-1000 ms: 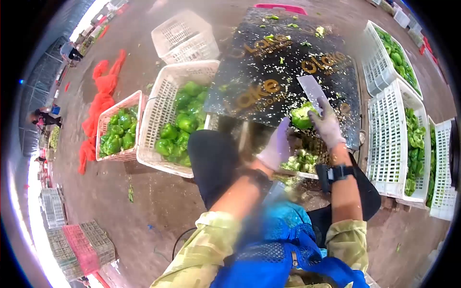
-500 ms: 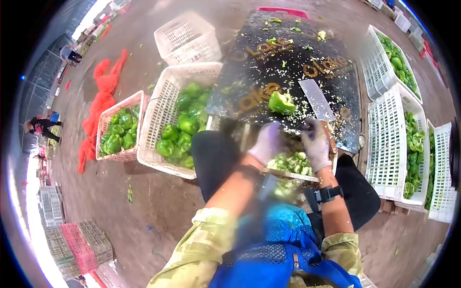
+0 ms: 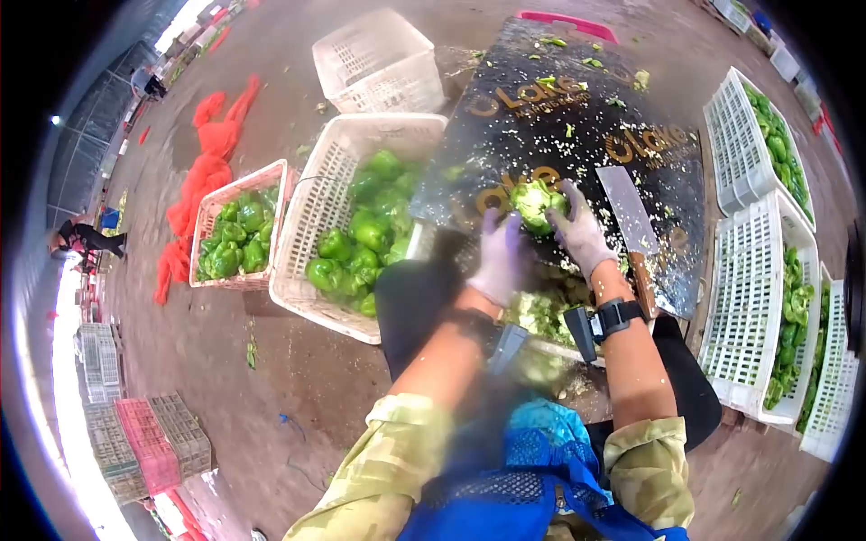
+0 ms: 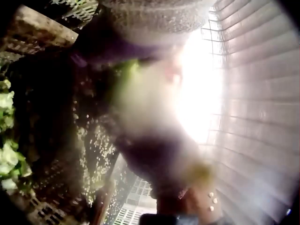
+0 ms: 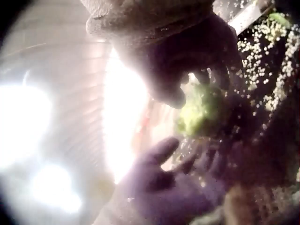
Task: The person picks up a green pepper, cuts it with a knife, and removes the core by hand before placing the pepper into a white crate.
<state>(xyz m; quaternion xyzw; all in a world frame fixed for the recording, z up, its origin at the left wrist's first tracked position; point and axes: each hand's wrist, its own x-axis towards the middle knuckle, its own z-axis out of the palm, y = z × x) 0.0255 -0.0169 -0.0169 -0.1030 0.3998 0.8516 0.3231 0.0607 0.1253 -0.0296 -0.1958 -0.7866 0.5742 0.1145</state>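
Observation:
In the head view a cut-open green pepper (image 3: 534,206) is up over the near part of the black board (image 3: 595,108). My gloved right hand (image 3: 583,233) grips it from the right; the right wrist view shows thumb and fingers around the pepper (image 5: 201,111). My gloved left hand (image 3: 499,255) is at the pepper's lower left, thumb and fingers apart, not closed round it; whether the fingertips touch is unclear. A knife (image 3: 629,212) lies on the board right of the hands. Beneath the hands are pale green trimmings (image 3: 541,316). The left wrist view is dark and blurred.
Left of the board stand a white crate (image 3: 311,225) of whole peppers, a smaller crate (image 3: 236,281) of peppers and an empty crate (image 3: 379,77). White crates (image 3: 741,298) of peppers line the right side. White seeds litter the board. A person (image 3: 90,237) is far left.
The knife was under my right hand, then lay released on the board. The pepper, lying on the board half a second ago, is now gripped in my right hand, with both hands moved up to it.

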